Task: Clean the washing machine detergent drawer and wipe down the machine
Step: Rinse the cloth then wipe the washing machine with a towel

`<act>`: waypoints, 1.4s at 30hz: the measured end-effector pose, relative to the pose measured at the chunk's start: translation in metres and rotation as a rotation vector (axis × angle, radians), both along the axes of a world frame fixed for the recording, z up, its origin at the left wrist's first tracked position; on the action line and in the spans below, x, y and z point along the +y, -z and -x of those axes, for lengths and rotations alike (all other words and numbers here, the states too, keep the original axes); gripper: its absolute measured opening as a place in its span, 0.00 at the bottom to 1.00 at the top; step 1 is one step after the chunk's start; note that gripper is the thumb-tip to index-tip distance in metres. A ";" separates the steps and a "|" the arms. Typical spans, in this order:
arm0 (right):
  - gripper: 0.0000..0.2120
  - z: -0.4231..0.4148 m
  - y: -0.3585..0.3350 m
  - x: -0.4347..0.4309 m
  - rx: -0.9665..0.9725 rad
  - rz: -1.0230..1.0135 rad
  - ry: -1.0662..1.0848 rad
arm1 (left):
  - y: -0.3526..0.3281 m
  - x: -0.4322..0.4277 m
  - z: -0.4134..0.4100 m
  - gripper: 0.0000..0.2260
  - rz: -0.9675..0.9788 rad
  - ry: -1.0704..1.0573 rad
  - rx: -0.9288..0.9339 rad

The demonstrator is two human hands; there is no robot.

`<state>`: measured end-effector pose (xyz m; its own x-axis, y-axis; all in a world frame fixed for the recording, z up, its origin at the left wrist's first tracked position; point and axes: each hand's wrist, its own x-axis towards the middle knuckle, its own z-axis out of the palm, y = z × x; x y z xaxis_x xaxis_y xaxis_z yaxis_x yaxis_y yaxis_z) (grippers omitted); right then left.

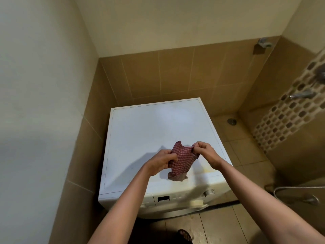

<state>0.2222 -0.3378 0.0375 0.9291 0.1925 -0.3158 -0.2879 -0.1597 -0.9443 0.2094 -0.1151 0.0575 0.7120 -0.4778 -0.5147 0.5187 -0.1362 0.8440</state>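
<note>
There, you had both hands over the front half of the washing machine's [149, 127] white top, and a red-and-white checked cloth [182, 160] was held between them. Your left hand [162, 160] was curled round the bunched left side of the cloth, fingers closed into the fabric. Your right hand [205, 152] pinched the upper right edge between thumb and fingertips and held it a little higher than the left. The cloth was crumpled, not spread flat; its lower end hung down toward the lid, and whether it touched the surface could not be told. A yellowish stain [208, 171] marked the lid just right of the cloth, near the front edge.

On the machine's front panel a small dark display [163, 198] sat near the middle and a dial [208, 192] to its right. The detergent drawer [146, 202] lay at the left of that panel, partly hidden behind your left forearm, and it looked closed.

The machine stood in a tiled corner against the back wall. A tap [263, 43] was fixed high on that wall, another tap [301, 94] on the mosaic strip [281, 124] to the right. A floor drain [231, 121] lay beside the machine, a hose [290, 188] curved along the floor at right, and a sandalled foot [184, 235] showed at the bottom edge.
</note>
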 end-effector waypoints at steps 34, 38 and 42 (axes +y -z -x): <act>0.10 -0.033 -0.126 -0.007 -0.122 -0.261 -0.207 | -0.047 -0.013 -0.037 0.32 0.528 -0.647 0.265; 0.09 -0.027 -0.144 0.000 -0.088 -0.174 -0.486 | -0.038 -0.025 -0.034 0.24 0.599 -0.805 0.481; 0.11 -0.022 -0.148 0.001 -0.029 -0.135 -0.766 | -0.036 -0.031 -0.039 0.14 0.398 -0.702 0.494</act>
<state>0.2442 -0.3364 0.1855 0.5290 0.8193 -0.2211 -0.1182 -0.1869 -0.9752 0.2487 -0.1465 0.0939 0.6487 -0.2286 -0.7259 0.6838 0.5937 0.4242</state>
